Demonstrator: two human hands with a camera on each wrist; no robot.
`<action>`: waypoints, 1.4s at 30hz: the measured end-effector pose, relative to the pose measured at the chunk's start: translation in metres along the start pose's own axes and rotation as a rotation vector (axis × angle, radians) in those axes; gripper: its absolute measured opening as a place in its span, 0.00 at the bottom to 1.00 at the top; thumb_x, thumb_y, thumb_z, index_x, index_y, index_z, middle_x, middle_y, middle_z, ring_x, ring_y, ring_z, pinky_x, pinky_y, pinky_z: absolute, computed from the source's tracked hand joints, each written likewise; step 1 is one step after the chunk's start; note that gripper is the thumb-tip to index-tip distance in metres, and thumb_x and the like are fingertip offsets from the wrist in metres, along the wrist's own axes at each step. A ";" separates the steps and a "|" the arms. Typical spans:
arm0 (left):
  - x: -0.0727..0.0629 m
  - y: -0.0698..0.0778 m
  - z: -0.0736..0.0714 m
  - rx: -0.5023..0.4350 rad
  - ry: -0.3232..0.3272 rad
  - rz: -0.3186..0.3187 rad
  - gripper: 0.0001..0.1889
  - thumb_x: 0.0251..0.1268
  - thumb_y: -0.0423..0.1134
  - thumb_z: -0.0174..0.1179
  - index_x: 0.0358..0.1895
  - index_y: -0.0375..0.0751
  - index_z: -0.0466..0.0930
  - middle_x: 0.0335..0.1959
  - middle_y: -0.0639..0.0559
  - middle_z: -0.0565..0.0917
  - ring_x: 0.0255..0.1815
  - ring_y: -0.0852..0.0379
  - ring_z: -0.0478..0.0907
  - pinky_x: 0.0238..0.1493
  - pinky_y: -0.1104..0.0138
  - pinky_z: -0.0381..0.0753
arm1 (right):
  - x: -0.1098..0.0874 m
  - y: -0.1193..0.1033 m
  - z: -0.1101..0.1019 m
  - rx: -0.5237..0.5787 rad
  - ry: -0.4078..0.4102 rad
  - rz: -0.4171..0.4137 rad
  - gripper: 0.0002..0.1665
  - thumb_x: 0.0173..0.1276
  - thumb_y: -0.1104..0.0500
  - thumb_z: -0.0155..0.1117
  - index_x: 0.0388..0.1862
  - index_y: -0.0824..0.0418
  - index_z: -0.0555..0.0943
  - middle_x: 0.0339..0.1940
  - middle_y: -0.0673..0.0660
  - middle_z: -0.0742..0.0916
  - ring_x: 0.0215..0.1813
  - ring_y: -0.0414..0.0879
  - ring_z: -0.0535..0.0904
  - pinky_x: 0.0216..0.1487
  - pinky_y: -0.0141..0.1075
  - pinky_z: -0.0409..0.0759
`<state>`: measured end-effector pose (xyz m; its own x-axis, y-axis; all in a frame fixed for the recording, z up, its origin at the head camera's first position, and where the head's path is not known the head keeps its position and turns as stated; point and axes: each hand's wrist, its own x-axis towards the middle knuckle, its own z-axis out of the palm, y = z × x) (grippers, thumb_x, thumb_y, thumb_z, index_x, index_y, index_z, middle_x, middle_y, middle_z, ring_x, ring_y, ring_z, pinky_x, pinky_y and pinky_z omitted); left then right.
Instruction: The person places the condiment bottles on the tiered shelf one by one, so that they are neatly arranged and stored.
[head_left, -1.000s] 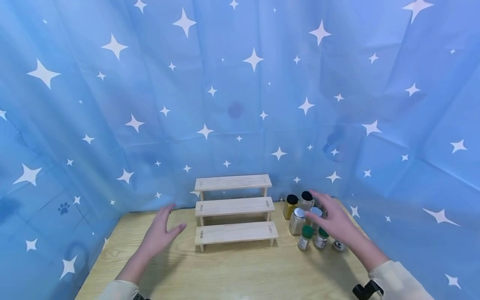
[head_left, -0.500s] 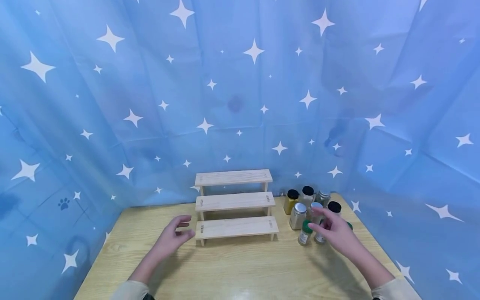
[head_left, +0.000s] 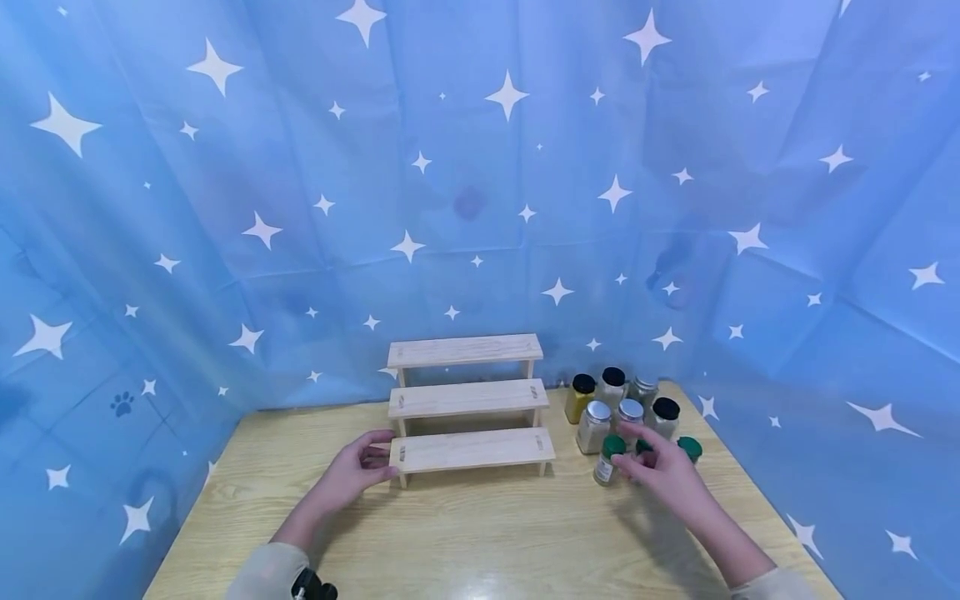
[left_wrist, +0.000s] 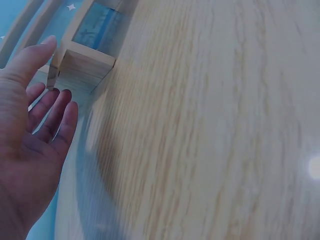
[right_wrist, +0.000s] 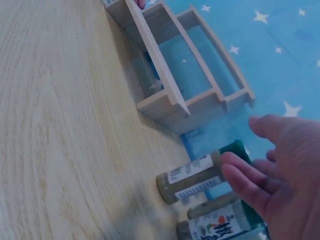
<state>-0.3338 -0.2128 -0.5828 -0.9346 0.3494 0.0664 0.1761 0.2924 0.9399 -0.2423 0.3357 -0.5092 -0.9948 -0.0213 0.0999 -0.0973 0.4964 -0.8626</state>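
My left hand is at the left end of the lowest step of a three-tier wooden shelf. In the left wrist view the thumb and loosely extended fingers of the left hand lie about the board's corner; the fingertips appear to touch its end. My right hand reaches over spice jars, nearest a green-capped one. In the right wrist view the fingers of the right hand overlap that jar's green cap, while the thumb stands apart from it. Another green-capped jar is partly hidden.
Several other jars stand close together behind: a yellow one with a black cap, a silver-lidded one, and a black-capped one. A blue curtain with white stars hangs behind the wooden table.
My left hand has moved right to the shelf's end. My right hand has moved from above the jars down towards the green cap, its thumb and fingers drawing closer together.
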 end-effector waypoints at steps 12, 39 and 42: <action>-0.001 0.005 0.002 0.062 0.007 -0.015 0.36 0.72 0.41 0.78 0.77 0.34 0.75 0.63 0.35 0.84 0.60 0.41 0.85 0.54 0.59 0.87 | 0.006 0.008 0.015 -0.036 0.050 0.037 0.37 0.78 0.62 0.75 0.81 0.67 0.73 0.59 0.70 0.89 0.36 0.60 0.90 0.35 0.39 0.91; 0.003 0.006 0.000 0.074 0.026 -0.023 0.36 0.69 0.39 0.80 0.76 0.34 0.77 0.57 0.37 0.88 0.56 0.43 0.86 0.51 0.61 0.88 | 0.015 0.008 0.033 -0.235 0.410 -0.352 0.23 0.67 0.68 0.83 0.60 0.65 0.88 0.25 0.47 0.84 0.27 0.37 0.78 0.25 0.28 0.78; 0.001 0.006 0.001 0.056 0.010 -0.016 0.36 0.69 0.39 0.79 0.76 0.32 0.76 0.56 0.37 0.88 0.55 0.43 0.86 0.50 0.61 0.89 | 0.018 0.001 0.032 -0.225 0.411 -0.381 0.22 0.67 0.70 0.82 0.58 0.65 0.88 0.27 0.49 0.84 0.28 0.38 0.78 0.28 0.26 0.78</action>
<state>-0.3334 -0.2094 -0.5775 -0.9405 0.3352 0.0553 0.1780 0.3478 0.9205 -0.2610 0.3076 -0.5239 -0.7930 0.0812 0.6038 -0.3910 0.6922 -0.6066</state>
